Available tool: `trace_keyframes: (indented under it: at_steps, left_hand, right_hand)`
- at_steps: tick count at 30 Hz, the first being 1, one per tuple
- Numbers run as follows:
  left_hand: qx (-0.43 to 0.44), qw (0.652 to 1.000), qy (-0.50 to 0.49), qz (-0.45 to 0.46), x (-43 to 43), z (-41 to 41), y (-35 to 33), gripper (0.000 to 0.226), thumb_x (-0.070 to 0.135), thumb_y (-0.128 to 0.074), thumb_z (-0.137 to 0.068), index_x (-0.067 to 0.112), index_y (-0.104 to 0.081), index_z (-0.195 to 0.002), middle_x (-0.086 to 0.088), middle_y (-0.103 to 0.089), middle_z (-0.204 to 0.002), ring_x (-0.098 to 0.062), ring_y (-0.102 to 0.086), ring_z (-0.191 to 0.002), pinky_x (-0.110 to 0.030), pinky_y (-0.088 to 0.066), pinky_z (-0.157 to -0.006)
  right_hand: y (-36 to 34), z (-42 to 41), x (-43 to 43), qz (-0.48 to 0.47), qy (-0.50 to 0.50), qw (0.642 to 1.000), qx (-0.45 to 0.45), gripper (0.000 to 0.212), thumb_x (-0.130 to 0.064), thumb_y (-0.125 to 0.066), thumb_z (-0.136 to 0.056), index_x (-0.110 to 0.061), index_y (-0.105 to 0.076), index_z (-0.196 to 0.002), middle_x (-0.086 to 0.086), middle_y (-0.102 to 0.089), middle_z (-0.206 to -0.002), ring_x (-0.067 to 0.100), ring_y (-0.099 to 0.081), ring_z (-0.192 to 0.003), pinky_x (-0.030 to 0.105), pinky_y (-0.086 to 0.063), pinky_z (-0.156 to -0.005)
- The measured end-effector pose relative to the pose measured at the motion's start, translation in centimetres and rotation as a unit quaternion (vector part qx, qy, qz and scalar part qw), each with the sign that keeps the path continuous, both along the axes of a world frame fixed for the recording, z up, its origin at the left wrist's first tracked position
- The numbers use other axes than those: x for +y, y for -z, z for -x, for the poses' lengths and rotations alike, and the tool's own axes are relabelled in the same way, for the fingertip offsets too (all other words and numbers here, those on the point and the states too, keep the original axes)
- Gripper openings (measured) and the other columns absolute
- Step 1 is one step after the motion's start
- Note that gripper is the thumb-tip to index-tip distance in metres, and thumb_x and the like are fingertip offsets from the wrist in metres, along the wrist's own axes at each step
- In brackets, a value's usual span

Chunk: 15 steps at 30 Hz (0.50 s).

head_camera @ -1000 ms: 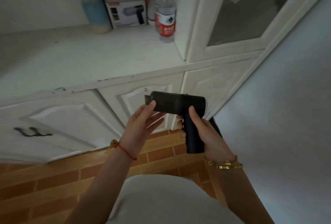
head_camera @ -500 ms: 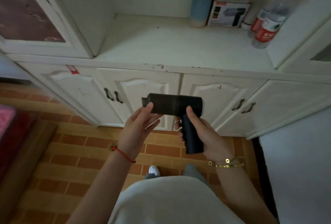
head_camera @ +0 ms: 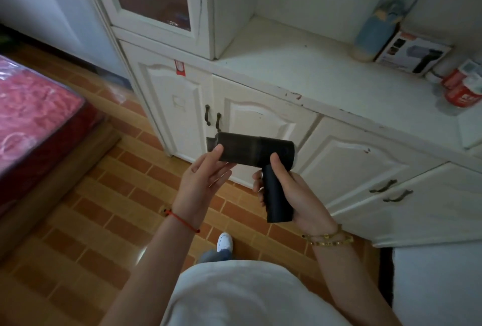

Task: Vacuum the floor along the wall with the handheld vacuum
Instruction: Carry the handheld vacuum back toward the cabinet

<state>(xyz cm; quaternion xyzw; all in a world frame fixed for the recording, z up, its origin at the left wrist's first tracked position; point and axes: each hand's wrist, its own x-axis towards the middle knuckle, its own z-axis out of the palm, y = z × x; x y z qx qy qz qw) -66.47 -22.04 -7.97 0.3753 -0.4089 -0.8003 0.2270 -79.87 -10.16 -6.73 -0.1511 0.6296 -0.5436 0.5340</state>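
Observation:
I hold a black handheld vacuum [head_camera: 250, 150] at chest height in front of the white cabinet. My right hand [head_camera: 292, 192] grips its handle, thumb up against the barrel. My left hand [head_camera: 206, 171] holds the front end of the barrel near the nozzle, thumb on top and fingers underneath. The nozzle points left. The brick-patterned floor [head_camera: 109, 211] lies below, running along the cabinet base to a white wall [head_camera: 52, 12] at the far left.
A white cabinet [head_camera: 339, 158] with doors and dark handles stands ahead. On its counter are a blue bottle [head_camera: 378, 25], the vacuum's box [head_camera: 414, 54] and red-labelled bottles [head_camera: 461, 88]. A red bed [head_camera: 34, 117] fills the left. My white shoe [head_camera: 224, 242] is on the floor.
My view has swung left, from the right end of the cabinet to the bed and the left wall. Both hands keep the same hold on the vacuum.

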Motion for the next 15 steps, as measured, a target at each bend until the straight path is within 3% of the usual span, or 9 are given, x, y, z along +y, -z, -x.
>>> trace_keyframes:
  at_steps: [15]
  left_hand:
    - [0.027, 0.998, 0.048, -0.022, -4.8, -1.5, -0.7, 0.025, 0.039, -0.061, -0.086, 0.02, -0.068, -0.102, -0.012, -0.073, -0.111, -0.019, -0.068, -0.108, -0.033, -0.047, -0.099]
  right_hand:
    - [-0.9, -3.5, -3.3, 0.005, 0.069, 0.998, 0.012, 0.056, -0.061, -0.052, -0.09, -0.007, -0.063, -0.091, 0.008, -0.063, -0.074, 0.019, -0.06, -0.064, 0.029, -0.053, -0.063]
